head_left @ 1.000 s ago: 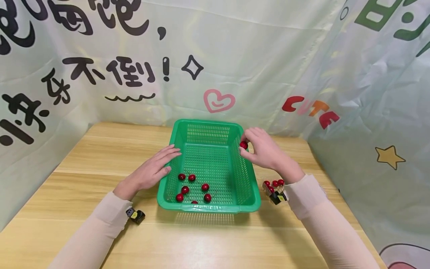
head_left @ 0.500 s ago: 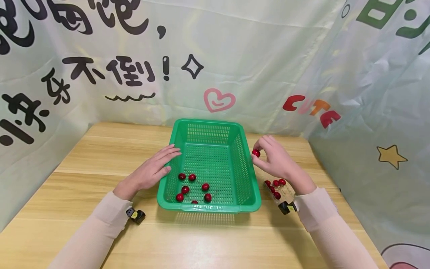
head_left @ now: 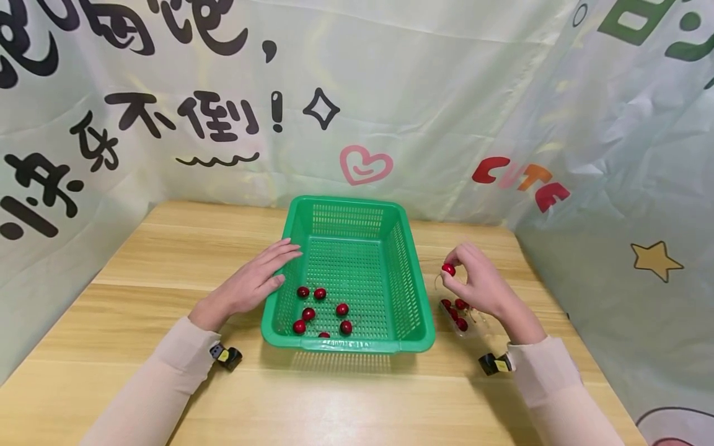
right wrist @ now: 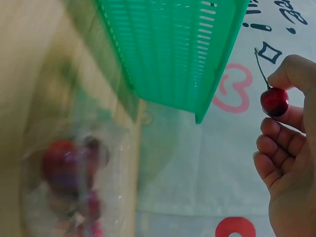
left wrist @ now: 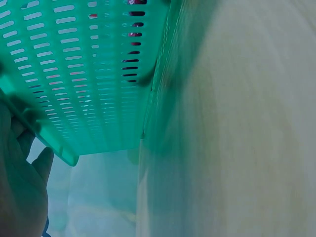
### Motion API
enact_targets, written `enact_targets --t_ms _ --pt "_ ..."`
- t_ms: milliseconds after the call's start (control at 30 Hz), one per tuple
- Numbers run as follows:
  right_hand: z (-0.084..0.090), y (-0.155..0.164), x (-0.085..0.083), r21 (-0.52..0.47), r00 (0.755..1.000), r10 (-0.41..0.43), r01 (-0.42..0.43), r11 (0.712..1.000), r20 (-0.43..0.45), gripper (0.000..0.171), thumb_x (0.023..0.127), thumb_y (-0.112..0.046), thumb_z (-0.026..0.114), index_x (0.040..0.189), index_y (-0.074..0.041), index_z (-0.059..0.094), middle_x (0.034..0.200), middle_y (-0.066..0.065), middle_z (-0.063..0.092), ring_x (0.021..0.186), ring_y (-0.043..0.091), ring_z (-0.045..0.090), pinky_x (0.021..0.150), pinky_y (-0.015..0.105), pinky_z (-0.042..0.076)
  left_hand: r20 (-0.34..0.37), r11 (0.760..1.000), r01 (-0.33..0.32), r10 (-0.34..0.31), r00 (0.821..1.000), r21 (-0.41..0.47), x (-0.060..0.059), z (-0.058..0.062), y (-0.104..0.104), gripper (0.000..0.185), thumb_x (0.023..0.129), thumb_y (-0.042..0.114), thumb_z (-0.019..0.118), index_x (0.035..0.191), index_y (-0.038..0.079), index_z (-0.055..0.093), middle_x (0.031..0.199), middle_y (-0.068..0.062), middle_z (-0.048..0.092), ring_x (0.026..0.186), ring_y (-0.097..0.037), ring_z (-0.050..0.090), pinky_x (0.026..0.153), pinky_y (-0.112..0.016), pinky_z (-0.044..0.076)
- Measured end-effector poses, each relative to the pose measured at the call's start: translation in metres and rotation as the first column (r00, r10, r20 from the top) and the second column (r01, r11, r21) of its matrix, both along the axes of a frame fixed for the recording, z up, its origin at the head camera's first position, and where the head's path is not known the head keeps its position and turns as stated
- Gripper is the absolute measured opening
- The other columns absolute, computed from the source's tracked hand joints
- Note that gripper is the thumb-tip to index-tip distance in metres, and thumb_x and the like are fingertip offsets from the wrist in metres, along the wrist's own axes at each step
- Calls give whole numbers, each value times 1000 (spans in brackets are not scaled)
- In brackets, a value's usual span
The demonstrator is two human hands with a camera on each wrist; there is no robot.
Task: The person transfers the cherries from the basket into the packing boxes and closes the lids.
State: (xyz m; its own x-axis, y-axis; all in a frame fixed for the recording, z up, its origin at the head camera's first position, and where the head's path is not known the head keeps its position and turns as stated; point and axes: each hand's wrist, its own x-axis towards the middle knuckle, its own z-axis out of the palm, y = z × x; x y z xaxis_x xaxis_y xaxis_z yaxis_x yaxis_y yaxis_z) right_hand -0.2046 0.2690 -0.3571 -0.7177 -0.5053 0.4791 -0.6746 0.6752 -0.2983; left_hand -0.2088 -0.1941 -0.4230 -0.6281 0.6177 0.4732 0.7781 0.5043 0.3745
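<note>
Presently, we log this moment as follows.

Right hand: our right hand (head_left: 482, 288) is curled, thumb and forefinger pinching one cherry (head_left: 449, 269) by its top; a thin stem shows in the right wrist view. The other fingers are loosely bent.

Cherry location: held in the air to the right of the basket (head_left: 348, 344), outside its rim, above the small clear tray (head_left: 465, 322) on the bench (head_left: 139, 260).

Left hand: our left hand (head_left: 253, 285) lies with straight fingers flat against the basket's left rim, gripping nothing.

Risk 1: we judge the pinch light; the round, smooth fruit could slip and roll off along the bench, since nothing on that side would stop it.

Risk 2: if the stem alone bears the weight, it may tear free and the fruit drop.

Risk 3: the tray sits just beside the basket wall; a low pass of the right hand could knock it and scatter its fruit.

Risk 4: the basket looks light, so a nudge might shift it should the left hand lift.

Basket contents: seven loose cherries, all near the front end; the far end is bare mesh.

Tray contents: a small cluster of cherries; the count is unclear, partly hidden by the hand.
</note>
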Motion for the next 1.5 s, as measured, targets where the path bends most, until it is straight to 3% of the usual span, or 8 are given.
enact_targets --t_ms 367,600,900,1133,1500 --pt "-19 20 13 -27 994 -88 90 996 58 14 84 -5 65 90 -12 56 90 -2 55 89 18 51 77 38 45 -3 1000 0 0 1000 3 2 1 1 46 100 15 46 144 2 44 153 -12 37 146 -31 19 116 -52 19" --pt "-28 32 21 -23 983 -139 142 990 119 11 87 -5 65 91 -11 57 89 -1 56 89 19 54 77 45 48 11 1000 -5 5 1000 -4 2 0 1 46 100 16 45 145 3 44 153 -11 37 146 -31 18 116 -51 19" --pt "-42 44 28 -25 975 -191 195 981 118 14 84 -4 67 90 -12 57 87 -1 57 84 19 52 70 40 44 17 1000 0 0 1000 -2 1 0 1 46 101 17 45 145 4 43 153 -13 37 147 -31 18 116 -51 19" --pt "-49 51 33 24 968 -227 226 974 102 14 83 -5 69 91 -11 58 88 1 56 84 19 52 69 36 44 3 1000 1 -1 1000 6 1 2 1 46 101 17 45 146 4 43 152 -14 37 146 -33 19 116 -51 19" --pt "-53 61 38 112 949 -275 259 959 157 13 83 -9 70 87 -11 58 89 4 58 87 25 55 77 46 47 9 1000 -2 2 1000 0 2 2 1 46 101 15 46 146 4 43 152 -14 37 146 -32 18 116 -51 19"
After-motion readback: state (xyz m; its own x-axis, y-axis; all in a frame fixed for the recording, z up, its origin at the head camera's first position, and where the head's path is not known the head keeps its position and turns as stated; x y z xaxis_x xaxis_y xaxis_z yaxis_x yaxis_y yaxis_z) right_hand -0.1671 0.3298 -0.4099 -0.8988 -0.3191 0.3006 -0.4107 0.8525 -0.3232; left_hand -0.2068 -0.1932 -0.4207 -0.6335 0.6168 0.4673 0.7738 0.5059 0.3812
